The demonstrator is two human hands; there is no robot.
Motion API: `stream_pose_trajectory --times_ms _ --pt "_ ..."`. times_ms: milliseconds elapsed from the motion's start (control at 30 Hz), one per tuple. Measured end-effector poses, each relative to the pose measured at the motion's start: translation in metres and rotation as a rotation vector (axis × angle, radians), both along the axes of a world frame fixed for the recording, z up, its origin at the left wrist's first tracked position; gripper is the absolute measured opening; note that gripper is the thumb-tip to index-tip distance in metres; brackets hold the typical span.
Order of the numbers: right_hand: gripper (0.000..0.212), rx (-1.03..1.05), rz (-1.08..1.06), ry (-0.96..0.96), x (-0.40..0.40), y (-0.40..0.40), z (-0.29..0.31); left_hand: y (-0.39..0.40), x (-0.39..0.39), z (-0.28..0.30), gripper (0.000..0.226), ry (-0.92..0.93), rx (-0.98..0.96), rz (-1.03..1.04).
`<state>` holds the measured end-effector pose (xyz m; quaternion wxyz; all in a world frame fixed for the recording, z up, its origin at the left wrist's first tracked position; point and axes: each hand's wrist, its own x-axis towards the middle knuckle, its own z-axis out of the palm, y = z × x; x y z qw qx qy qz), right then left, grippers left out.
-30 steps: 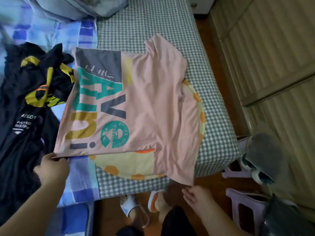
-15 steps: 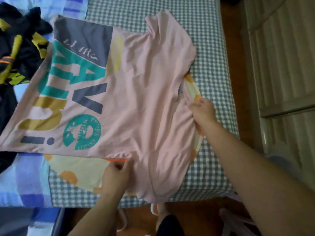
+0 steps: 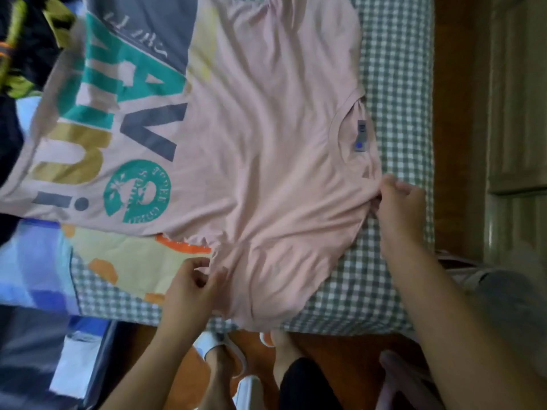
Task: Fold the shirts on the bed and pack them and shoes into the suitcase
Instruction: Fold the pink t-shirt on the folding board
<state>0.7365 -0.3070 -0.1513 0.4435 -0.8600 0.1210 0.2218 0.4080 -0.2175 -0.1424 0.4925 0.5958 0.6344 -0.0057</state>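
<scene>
We pinch the pink shirt [image 3: 266,143] flat for folding: left hand [image 3: 192,288] pinching the sleeve at 6 o'clock, right hand [image 3: 399,208] the shoulder at 3

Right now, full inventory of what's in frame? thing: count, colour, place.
pink T-shirt: 1, pink with teal, grey and mustard print, spread flat on the bed, neck toward the right
neck label: 1, grey-blue, inside the collar
checked bedsheet: 1, green-white check, covering the bed, under the shirt
yellow cloth: 1, pale yellow with orange patches, partly under the shirt's near edge
black garment: 1, black with yellow markings, upper left
blue bedding: 1, blue and white, left
floor: 1, brown wood, below the bed edge
left hand: 1, pinches the shirt at its near sleeve
right hand: 1, grips the shirt by the collar
feet: 2, on the floor; white footwear on the left one
</scene>
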Motion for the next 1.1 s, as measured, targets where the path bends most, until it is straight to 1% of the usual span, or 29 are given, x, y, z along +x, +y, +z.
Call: stream_pose_trajectory --times_ms 33,100,133,200,267,367,400,500,567,667,800,867,933,1033,1100 --pt "0.032 0.062 -0.024 0.058 -0.016 -0.012 0.004 0.004 0.0 0.002 0.018 0.021 -0.009 -0.05" --pt "0.025 0.12 -0.033 0.168 -0.059 -0.035 0.013 0.012 -0.003 0.005 0.027 -0.001 -0.036 -0.083" --pt "0.025 0.123 -0.022 0.215 -0.082 -0.045 0.017 0.014 -0.007 0.005 0.031 -0.032 -0.059 -0.071" --pt "0.026 0.094 0.018 0.279 -0.127 -0.056 0.022 0.016 -0.015 0.007 0.03 -0.108 -0.108 -0.011" --pt "0.023 0.054 0.099 0.327 -0.164 -0.061 0.019 0.013 -0.019 0.008 0.023 -0.139 -0.134 0.053" --pt "0.017 0.063 0.17 0.457 -0.201 -0.062 0.011 0.006 -0.023 0.011 0.008 -0.146 -0.135 0.07" --pt "0.017 0.052 0.172 0.458 -0.208 -0.065 0.008 0.004 -0.026 0.009 0.006 -0.15 -0.13 0.069" --pt "0.017 -0.035 0.209 0.319 -0.219 -0.084 0.003 -0.001 -0.038 0.004 0.003 -0.154 -0.138 0.058" --pt "0.019 -0.025 0.244 0.247 -0.227 -0.096 0.007 -0.006 -0.044 0.004 0.006 -0.147 -0.143 0.018" --pt "0.009 -0.018 0.293 0.206 -0.234 -0.104 0.011 -0.014 -0.05 0.006 0.01 -0.13 -0.17 -0.035" --pt "0.014 -0.073 0.21 0.11 -0.226 -0.108 0.008 -0.016 -0.057 0.002 0.013 -0.14 -0.201 -0.092" --pt "0.014 -0.072 0.202 0.094 -0.225 -0.108 0.009 -0.014 -0.059 0.0 0.012 -0.139 -0.21 -0.115" --pt "0.012 -0.061 0.223 0.11 -0.229 -0.105 0.011 -0.011 -0.06 -0.001 0.011 -0.127 -0.225 -0.182" --pt "0.011 -0.001 0.175 0.185 -0.238 -0.103 0.013 -0.008 -0.061 0.002 0.028 -0.064 -0.242 -0.323" --pt "0.011 -0.004 0.2 0.194 -0.243 -0.103 0.017 -0.008 -0.064 0.004 0.03 -0.055 -0.281 -0.294"
